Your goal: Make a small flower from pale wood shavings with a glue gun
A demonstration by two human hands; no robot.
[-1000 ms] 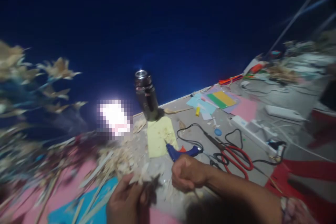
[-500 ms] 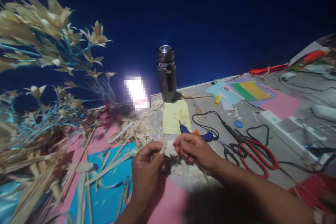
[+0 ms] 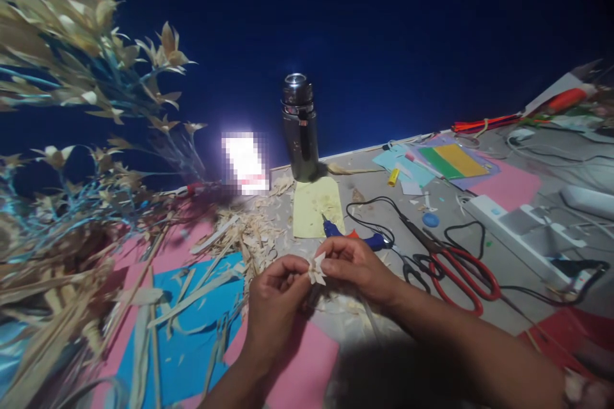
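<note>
A small pale flower with pointed petals [image 3: 316, 270] is held between my two hands, above the table. My left hand [image 3: 281, 294] pinches it from the left with thumb and fingertips. From the other side, my right hand [image 3: 357, 268] grips a petal edge between thumb and forefinger. Just beyond the right hand lies a blue glue gun [image 3: 377, 241], its nozzle over a stained yellow paper [image 3: 309, 208]. Red-handled scissors [image 3: 467, 275] rest to the right, beside a smaller black-handled pair [image 3: 416, 273].
A dark metal thermos [image 3: 301, 140] stands behind the yellow paper. Leftward are dried strips on a blue sheet [image 3: 185, 345], shavings [image 3: 249, 236] and a branching arrangement of dried flowers [image 3: 110, 64]. A white power strip [image 3: 522, 236] with cables and coloured papers [image 3: 453, 161] lie at right.
My hands have come closer together around the flower, which is now turned so its points spread toward me. The whole view has shifted slightly, moving the scene up and left.
</note>
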